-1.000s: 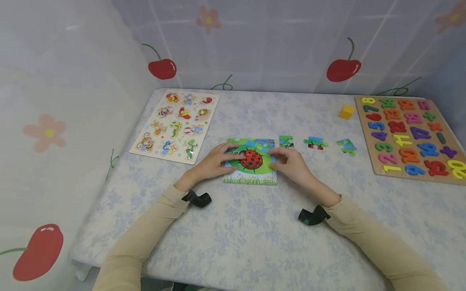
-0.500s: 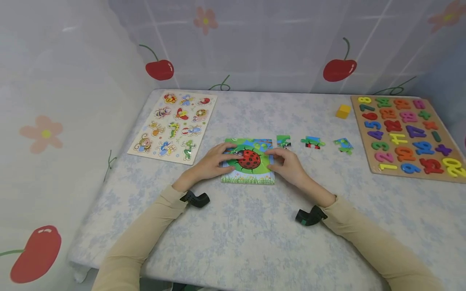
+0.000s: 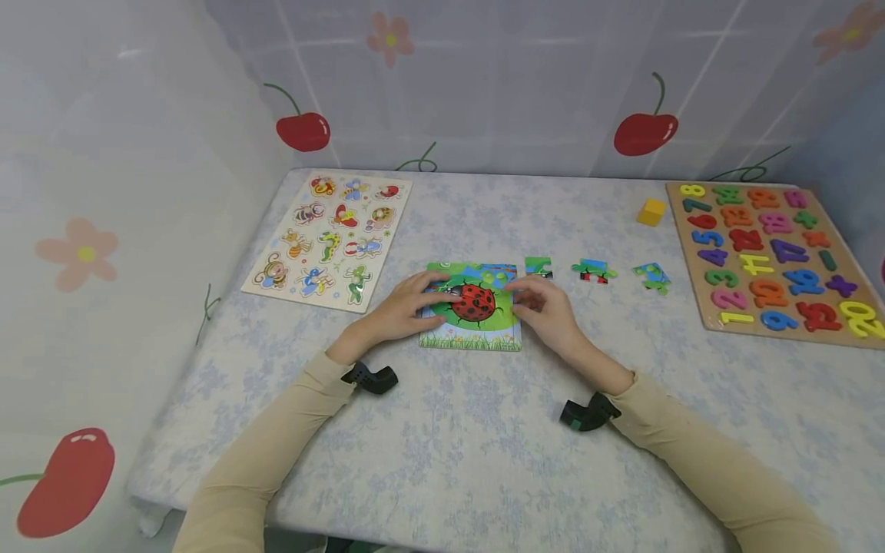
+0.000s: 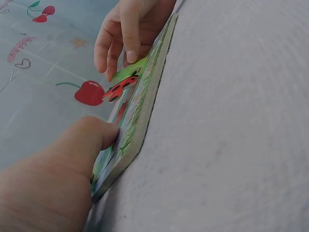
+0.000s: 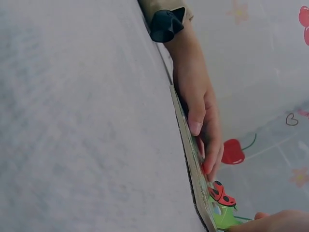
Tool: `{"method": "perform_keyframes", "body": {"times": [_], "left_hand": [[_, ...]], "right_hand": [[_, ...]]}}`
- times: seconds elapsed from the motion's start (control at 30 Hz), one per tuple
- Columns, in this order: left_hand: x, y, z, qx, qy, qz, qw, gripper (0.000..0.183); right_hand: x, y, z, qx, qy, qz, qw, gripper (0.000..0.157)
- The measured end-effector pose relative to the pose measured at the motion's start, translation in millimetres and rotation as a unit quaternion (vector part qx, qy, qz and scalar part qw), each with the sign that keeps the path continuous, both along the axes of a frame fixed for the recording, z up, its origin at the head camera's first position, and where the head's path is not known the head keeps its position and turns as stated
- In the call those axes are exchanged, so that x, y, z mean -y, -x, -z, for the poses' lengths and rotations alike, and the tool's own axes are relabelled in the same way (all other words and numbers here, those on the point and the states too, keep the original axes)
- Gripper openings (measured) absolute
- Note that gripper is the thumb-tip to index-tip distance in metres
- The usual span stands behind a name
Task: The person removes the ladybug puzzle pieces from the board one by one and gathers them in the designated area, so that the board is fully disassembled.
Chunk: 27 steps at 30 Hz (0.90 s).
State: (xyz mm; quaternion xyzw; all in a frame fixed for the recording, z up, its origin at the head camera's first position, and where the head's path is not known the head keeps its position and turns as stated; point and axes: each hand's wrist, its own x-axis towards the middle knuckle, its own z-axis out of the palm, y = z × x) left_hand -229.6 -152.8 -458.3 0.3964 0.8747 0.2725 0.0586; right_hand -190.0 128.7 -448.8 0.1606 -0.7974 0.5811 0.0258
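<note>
My left hand (image 3: 408, 307) rests on the left part of a ladybug jigsaw puzzle (image 3: 470, 344), its fingers spread over the picture and its thumb on the board near the front. At the puzzle's right side my right hand (image 3: 549, 311) pinches a jigsaw piece (image 4: 120, 89) between thumb and fingers. This piece is green with part of the red, black-spotted ladybug, and in both wrist views it stands tilted up from the board. Three loose jigsaw pieces lie behind and to the right: a near one (image 3: 538, 266), a middle one (image 3: 594, 270) and a far one (image 3: 653, 278).
An insect peg puzzle (image 3: 325, 238) lies at the back left of the table. A number puzzle board (image 3: 777, 261) with colourful raised numerals occupies the right side, with a yellow block (image 3: 651, 212) beside its far left corner. Patterned curtains stand behind and at the left.
The head view has shifted slightly. My right hand has moved a little to the right at the puzzle's edge. The left hand stays in place on the board.
</note>
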Motion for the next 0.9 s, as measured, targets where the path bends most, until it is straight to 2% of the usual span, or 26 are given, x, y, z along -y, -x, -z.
{"method": "perform_keyframes", "body": {"times": [0.1, 0.2, 0.33, 0.47, 0.6, 0.73, 0.9], "left_hand": [[0, 0.6, 0.4, -0.006, 0.005, 0.004, 1.0, 0.041], [0, 0.9, 0.9, -0.009, 0.006, 0.006, 0.9999, 0.041], [-3, -1.6, 0.6, -0.023, 0.016, 0.008, 0.9996, 0.04], [-15, -10.4, -5.2, -0.051, 0.047, 0.03, 0.9972, 0.042], [-32, -23.3, -12.2, -0.044, 0.077, 0.055, 0.9945, 0.04], [-39, -32.0, -12.2, -0.039, 0.096, 0.054, 0.9931, 0.038], [-39, -34.0, -9.1, -0.047, 0.092, 0.049, 0.9935, 0.039]], "right_hand": [[2, -4.6, -10.9, 0.024, 0.021, 0.004, 0.999, 0.027], [2, -5.0, -12.7, 0.041, 0.031, 0.004, 0.999, 0.026], [1, -5.0, -12.4, 0.041, 0.047, -0.002, 0.998, 0.026], [1, -5.5, -13.6, 0.036, 0.048, -0.005, 0.998, 0.025], [0, -5.3, -14.6, 0.035, 0.034, -0.002, 0.999, 0.025], [1, -5.5, -16.6, 0.035, 0.02, 0.002, 0.999, 0.025], [2, -5.8, -17.0, 0.043, 0.027, 0.004, 0.999, 0.025]]}}
